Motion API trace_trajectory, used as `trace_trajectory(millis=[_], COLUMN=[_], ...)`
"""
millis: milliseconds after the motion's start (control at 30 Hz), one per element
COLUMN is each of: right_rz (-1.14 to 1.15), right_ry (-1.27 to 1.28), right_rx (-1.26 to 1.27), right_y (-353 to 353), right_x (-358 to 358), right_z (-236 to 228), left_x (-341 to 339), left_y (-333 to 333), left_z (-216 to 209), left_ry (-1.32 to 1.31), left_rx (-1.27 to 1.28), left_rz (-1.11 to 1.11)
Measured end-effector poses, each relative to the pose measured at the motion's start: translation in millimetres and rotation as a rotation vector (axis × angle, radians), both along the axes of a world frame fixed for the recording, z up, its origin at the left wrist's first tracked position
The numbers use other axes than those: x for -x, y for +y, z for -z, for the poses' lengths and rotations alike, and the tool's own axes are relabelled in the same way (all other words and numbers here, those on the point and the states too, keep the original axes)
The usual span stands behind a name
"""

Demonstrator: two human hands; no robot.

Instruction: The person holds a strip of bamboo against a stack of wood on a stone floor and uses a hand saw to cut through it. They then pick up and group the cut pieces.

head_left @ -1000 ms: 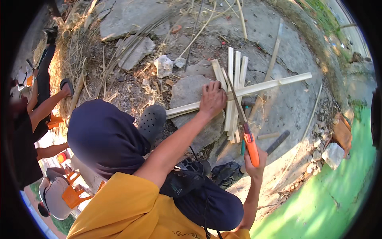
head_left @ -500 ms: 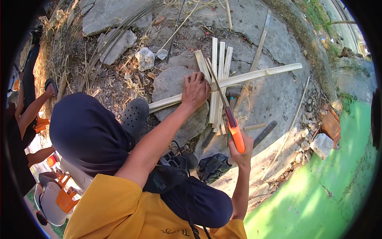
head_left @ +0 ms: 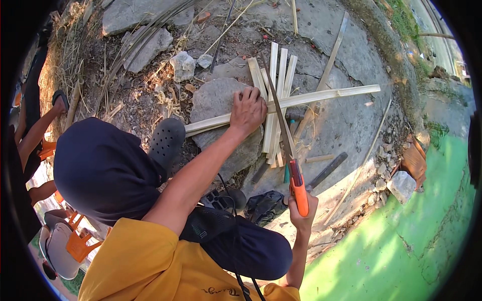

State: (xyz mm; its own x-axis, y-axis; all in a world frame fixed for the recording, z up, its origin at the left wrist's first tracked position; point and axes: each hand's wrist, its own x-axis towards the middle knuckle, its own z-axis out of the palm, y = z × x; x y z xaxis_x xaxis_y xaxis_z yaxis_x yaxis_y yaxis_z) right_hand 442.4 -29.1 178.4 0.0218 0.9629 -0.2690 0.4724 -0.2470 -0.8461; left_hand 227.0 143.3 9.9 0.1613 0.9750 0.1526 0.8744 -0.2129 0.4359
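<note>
From my end, I see the right hand [head_left: 304, 211] closed around the grip of an orange-handled, dark-bladed metal handsaw [head_left: 300, 196]. Its long blade slants up and away, crossing a long, pale, split-wood strip [head_left: 326, 95] just right of the left hand [head_left: 247, 111]. That hand lies over the strip, fingers curled; whether it grips or only presses, I cannot tell. Nor can I tell whether the blade touches the wood. The strip runs from beside a dark grey perforated clog [head_left: 166, 143], over a flat grey stone slab [head_left: 213, 100], and across a bunch of shorter pale wooden strips [head_left: 269, 133]. Farther out I have a crumpled black plastic bag [head_left: 266, 205], a dark straight bar [head_left: 329, 169] and bright green ground [head_left: 361, 261] at lower right.
</note>
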Motion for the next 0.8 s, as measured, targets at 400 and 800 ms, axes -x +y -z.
trace_trajectory(millis=[400,800], right_rz=[0.046,-0.065], right_ry=[-0.024,-0.093], right_rx=[0.062,-0.036], right_y=[-8.9,1.4], right_x=[-7.2,8.4], right_z=[-18.7,-12.5], left_x=[-17.0,-2.2], left_y=[11.8,-1.9], left_z=[-13.1,-4.8], left_ry=[0.021,-0.058], left_rx=[0.043,-0.015], left_rz=[0.024,0.024])
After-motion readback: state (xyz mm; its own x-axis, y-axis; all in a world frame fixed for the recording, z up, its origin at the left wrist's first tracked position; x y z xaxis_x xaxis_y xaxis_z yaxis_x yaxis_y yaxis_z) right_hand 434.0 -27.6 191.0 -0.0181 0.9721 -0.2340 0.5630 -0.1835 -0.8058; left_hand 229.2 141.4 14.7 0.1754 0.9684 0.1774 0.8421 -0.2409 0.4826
